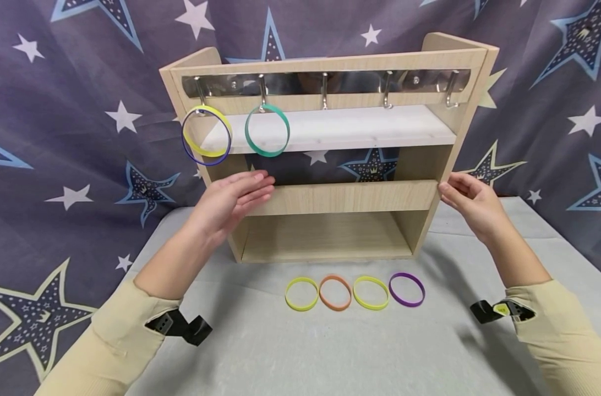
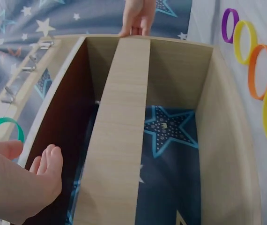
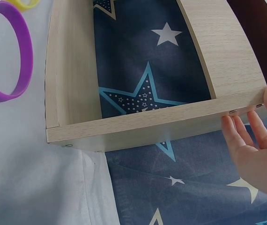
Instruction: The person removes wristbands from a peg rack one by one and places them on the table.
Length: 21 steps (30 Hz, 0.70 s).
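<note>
**Both hands at the wooden rack**

Four loose bands lie nearest on the worktop (image 1: 261,352): yellow band (image 1: 301,293), orange band (image 1: 335,292), second yellow band (image 1: 371,292), purple band (image 1: 406,289). Behind them stands the wooden rack (image 1: 347,198). Left hand (image 1: 231,201) has a wide, flat grip, fingers straight at the rack's left side. Right hand (image 1: 471,203) touches its right edge with relaxed fingers. A green band (image 1: 267,131) and a yellow-and-purple pair (image 1: 206,136) hang from hooks.

Both arms wear cream long sleeves (image 1: 107,341), each with a black camera mount (image 1: 181,325) strapped at the wrist.
</note>
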Each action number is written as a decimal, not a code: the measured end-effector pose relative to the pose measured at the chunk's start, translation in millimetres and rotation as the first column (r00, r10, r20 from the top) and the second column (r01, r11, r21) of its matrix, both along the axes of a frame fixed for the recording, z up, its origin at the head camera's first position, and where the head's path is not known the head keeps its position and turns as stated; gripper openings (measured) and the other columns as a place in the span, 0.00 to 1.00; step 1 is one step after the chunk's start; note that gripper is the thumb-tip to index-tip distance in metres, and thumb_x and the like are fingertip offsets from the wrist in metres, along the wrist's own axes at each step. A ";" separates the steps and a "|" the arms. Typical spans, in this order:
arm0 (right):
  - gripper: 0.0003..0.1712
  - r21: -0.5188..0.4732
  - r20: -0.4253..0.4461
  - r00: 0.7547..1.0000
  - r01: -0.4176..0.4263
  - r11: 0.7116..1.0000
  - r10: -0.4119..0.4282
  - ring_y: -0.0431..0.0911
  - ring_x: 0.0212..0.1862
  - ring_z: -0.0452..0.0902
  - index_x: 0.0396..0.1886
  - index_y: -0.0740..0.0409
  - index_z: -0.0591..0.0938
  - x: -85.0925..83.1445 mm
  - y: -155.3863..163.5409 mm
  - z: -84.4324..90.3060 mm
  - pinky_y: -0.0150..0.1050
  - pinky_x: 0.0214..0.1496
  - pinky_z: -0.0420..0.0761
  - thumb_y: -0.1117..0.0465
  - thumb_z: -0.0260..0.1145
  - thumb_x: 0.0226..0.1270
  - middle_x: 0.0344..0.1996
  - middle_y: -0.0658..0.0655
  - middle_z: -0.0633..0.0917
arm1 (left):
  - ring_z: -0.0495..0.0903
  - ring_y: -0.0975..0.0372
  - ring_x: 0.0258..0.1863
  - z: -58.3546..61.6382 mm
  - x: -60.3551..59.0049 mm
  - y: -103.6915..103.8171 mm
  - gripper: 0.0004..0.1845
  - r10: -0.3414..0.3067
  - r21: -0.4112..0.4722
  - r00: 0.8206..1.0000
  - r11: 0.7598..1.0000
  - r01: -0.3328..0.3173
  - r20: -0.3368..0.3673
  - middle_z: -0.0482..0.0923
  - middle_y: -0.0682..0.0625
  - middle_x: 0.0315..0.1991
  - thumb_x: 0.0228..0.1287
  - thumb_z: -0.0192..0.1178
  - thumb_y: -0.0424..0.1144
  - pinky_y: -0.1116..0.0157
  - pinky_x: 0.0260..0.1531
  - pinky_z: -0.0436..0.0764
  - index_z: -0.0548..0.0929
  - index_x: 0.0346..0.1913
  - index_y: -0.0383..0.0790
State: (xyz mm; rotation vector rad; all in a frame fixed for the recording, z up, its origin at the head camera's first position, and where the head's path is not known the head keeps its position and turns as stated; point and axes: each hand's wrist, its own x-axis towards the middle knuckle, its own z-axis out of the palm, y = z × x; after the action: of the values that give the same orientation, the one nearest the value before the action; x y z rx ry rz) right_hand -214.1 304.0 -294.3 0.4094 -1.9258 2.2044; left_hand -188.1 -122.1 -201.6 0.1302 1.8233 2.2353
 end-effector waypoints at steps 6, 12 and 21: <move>0.08 -0.001 0.000 1.000 0.003 1.000 -0.003 0.31 0.40 0.79 0.41 0.51 0.81 0.0 0.1 -0.1 0.21 0.46 0.83 0.67 0.64 0.66 0.34 0.43 0.82 | 0.84 0.67 0.42 9.1 2.2 7.1 0.25 0.054 0.111 0.998 0.993 -0.050 -0.034 0.84 0.55 0.38 0.71 0.52 0.34 0.75 0.50 0.83 0.63 0.67 0.28; 0.09 -0.006 -0.002 1.000 0.000 1.000 0.000 0.32 0.39 0.80 0.41 0.51 0.81 0.6 0.0 0.2 0.21 0.46 0.83 0.69 0.61 0.67 0.33 0.43 0.82 | 0.81 0.64 0.50 15.5 2.8 13.2 0.27 0.078 0.164 0.995 0.984 -0.069 -0.054 0.79 0.47 0.50 0.71 0.52 0.34 0.74 0.56 0.81 0.61 0.70 0.31; 0.09 -0.005 -0.008 1.000 0.000 1.000 -0.001 0.32 0.39 0.80 0.40 0.51 0.81 0.2 -0.8 0.0 0.21 0.47 0.83 0.70 0.60 0.68 0.33 0.43 0.82 | 0.79 0.61 0.54 19.0 -2.4 24.2 0.18 0.159 0.266 0.987 0.953 -0.146 -0.026 0.80 0.48 0.45 0.71 0.50 0.31 0.69 0.65 0.75 0.70 0.62 0.32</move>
State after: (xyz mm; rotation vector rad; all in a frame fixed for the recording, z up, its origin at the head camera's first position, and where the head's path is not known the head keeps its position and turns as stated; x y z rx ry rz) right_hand -213.9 303.2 -294.3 0.4167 -1.9158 2.2031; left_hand -190.5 -97.9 -182.7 0.0942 1.5980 2.5983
